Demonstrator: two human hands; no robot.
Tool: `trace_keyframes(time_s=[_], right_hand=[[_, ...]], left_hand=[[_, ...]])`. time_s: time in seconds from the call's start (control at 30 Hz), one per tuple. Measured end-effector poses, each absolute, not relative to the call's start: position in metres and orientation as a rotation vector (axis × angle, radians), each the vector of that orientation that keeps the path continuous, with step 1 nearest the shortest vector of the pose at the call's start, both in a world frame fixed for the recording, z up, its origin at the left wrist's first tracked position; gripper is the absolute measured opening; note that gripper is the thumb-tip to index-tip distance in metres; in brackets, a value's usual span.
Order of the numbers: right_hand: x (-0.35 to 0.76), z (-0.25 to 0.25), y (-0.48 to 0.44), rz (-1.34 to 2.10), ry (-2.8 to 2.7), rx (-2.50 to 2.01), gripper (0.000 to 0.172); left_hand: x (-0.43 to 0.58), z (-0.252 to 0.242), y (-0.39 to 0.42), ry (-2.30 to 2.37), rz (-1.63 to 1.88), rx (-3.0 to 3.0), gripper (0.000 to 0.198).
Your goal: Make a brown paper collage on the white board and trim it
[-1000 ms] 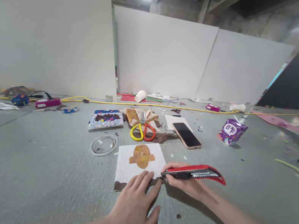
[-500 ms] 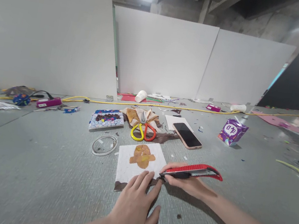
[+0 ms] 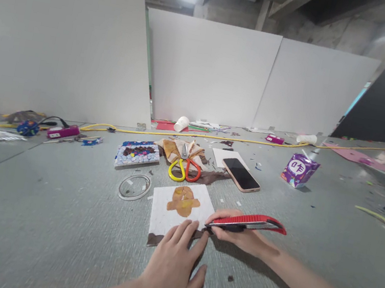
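A white square card lies flat on the grey table, with orange-brown pieces stuck on its middle and a dark brown strip along its near edge. My left hand rests spread over that near edge, fingertips pressing on the card. In my right hand is a red and black utility knife, its front end low at the card's right near corner, close to my left index finger. Whether the blade touches the strip is hidden. Scissors with yellow and red handles lie just beyond the card.
Beyond the card are a phone, a mosaic-patterned piece, brown scraps and a roll of white tape. A purple carton stands at the right. A yellow cable runs along the back before white panels.
The red knife has tilted slightly, its rear end dipping a little. My left hand and the card have stayed in place.
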State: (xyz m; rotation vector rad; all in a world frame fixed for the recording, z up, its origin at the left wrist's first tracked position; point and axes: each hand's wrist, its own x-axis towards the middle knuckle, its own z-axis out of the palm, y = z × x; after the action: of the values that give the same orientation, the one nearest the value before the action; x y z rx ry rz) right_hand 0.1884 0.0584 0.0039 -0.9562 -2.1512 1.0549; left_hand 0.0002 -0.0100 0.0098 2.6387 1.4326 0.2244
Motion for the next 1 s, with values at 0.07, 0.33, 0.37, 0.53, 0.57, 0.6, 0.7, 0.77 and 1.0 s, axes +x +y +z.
trace_keyframes(time_s=[0.07,0.33,0.37,0.53,0.57,0.6,0.7,0.77,1.0], right_hand=[[0.1885,0.0029,0.0587,1.075,-2.129,-0.976,0.015],[0.1869,0.0028,0.0566,1.029,-2.040,-1.084,0.013],[0.1867,0.0036,0.0561,1.031,-2.011,-1.109,0.013],[0.1871,0.0028,0.0555,1.046,-2.028,-1.084,0.011],[0.1875,0.0017,0.0558,1.046,-2.034,-1.074,0.011],[0.1880,0.0005,0.0561,1.045,-2.044,-1.063,0.011],[0.1890,-0.0021,0.0570,1.040,-2.074,-1.027,0.012],[0.1892,-0.0026,0.0573,1.035,-2.080,-1.026,0.012],[0.1899,-0.0037,0.0578,1.028,-2.073,-1.049,0.011]], left_hand=[[0.0005,0.0099,-0.0099,1.434,0.222,2.635,0.051],[0.0009,0.0101,-0.0104,1.423,0.247,2.640,0.051],[0.0008,0.0103,-0.0104,1.423,0.235,2.640,0.051],[0.0004,0.0091,-0.0101,1.425,0.253,2.638,0.050],[0.0003,0.0085,-0.0100,1.426,0.264,2.641,0.050],[0.0002,0.0080,-0.0100,1.423,0.270,2.645,0.050],[0.0001,0.0072,-0.0102,1.422,0.251,2.651,0.051],[0.0003,0.0072,-0.0103,1.429,0.232,2.645,0.051],[0.0004,0.0073,-0.0105,1.418,0.254,2.645,0.052]])
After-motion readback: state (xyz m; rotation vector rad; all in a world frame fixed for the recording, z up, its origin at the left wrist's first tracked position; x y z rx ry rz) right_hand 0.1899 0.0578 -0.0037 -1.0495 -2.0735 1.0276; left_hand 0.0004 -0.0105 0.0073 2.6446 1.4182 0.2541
